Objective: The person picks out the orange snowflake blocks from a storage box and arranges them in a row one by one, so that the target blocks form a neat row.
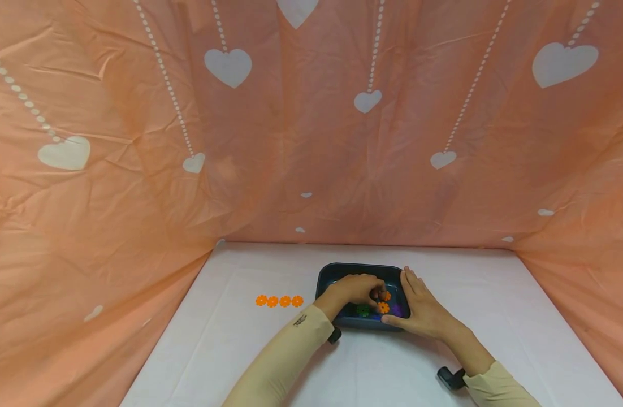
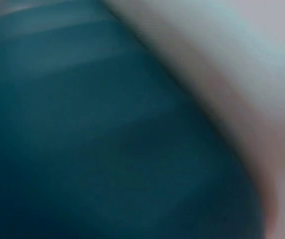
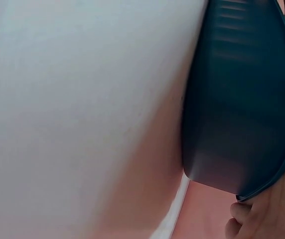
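Note:
A dark blue rectangular tray [image 1: 337, 270] stands on the white table. My left hand [image 1: 359, 287] reaches into it from the left, with bent fingers and thumb close to an orange flower-shaped piece [image 1: 388, 295]. Whether they pinch that piece is hidden. Just below lies another orange flower piece [image 1: 383, 307], with a green piece [image 1: 363, 310] and a purple piece [image 1: 399, 310] at its sides. My right hand [image 1: 425, 311] rests against the tray's right end, fingers straight along that side and thumb at the front rim. The tray's outer wall [image 3: 237, 99] shows in the right wrist view.
Several orange flower pieces [image 1: 278, 301] lie in a row on the table [image 1: 204, 350], left of the tray. Peach cloth [image 1: 332, 141] with white hearts hangs behind and along both sides. The left wrist view is blurred, mostly the tray's wall [image 2: 107, 124].

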A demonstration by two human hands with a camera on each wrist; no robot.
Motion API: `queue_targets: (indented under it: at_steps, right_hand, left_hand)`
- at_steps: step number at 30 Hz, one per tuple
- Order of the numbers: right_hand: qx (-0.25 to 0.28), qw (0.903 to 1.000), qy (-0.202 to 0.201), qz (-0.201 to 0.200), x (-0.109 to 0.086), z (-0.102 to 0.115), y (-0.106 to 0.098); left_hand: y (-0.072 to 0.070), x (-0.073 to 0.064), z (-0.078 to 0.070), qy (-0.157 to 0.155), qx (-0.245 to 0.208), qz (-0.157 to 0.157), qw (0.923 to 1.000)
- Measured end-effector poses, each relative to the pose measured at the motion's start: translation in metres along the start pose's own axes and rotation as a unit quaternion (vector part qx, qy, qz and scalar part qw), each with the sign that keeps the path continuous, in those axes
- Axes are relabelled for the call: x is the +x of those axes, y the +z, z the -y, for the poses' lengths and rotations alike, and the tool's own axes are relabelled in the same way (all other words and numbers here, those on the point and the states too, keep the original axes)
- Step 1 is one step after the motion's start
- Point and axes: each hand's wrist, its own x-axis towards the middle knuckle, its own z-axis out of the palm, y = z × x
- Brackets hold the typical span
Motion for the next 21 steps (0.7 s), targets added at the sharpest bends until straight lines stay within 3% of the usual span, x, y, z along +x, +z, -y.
queue_targets:
  at_steps: [13, 21]
  right_hand:
    - [0.003, 1.0, 0.003, 0.006, 0.0, 0.0012, -0.0007]
    - [0.008, 0.9999, -0.006, -0.013, -0.0014, 0.0001, 0.0024]
  left_hand:
    - [0.006, 0.0041, -0.0005, -0.006, -0.012, 0.005, 0.9999]
    - [0.0077, 0.0049, 0.0012, -0.008, -0.034, 0.0, 0.9994]
